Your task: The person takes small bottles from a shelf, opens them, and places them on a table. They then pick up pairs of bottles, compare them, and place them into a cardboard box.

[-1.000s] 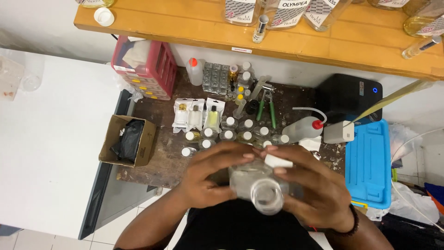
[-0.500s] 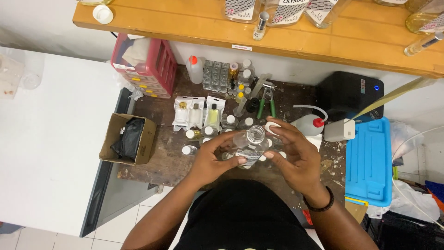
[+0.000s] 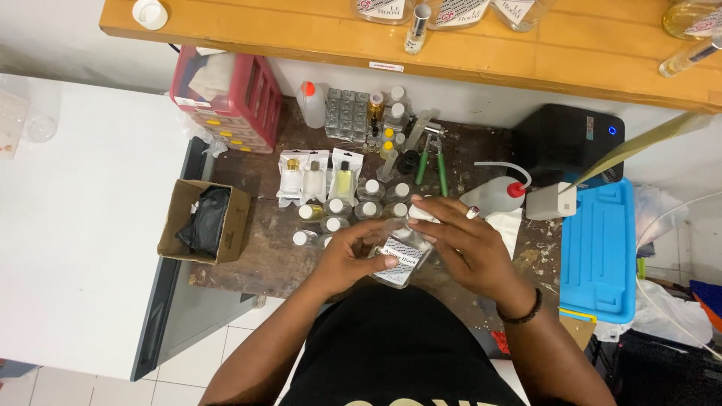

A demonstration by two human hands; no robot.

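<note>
A clear glass bottle [image 3: 397, 259] with a white and black label lies tilted between my hands over the dark worktop [image 3: 248, 248]. My left hand [image 3: 350, 256] grips its lower side, thumb on the label. My right hand [image 3: 462, 244] holds the bottle's upper end, fingers around a white cap at the neck. Just beyond my hands stand rows of small clear bottles with white caps [image 3: 350, 207].
Behind the small bottles are three white-backed packaged bottles [image 3: 316, 177], green-handled pliers [image 3: 432, 162], a squeeze bottle with a red nozzle [image 3: 496, 195], a black machine [image 3: 571, 143] and a red drawer box [image 3: 226, 98]. A cardboard box [image 3: 203, 220] sits left, a blue lid [image 3: 598, 248] right.
The bottle was held up close to the camera with its open mouth showing; both hands have lowered it to the worktop, tilted it label up, and the right hand now covers its neck.
</note>
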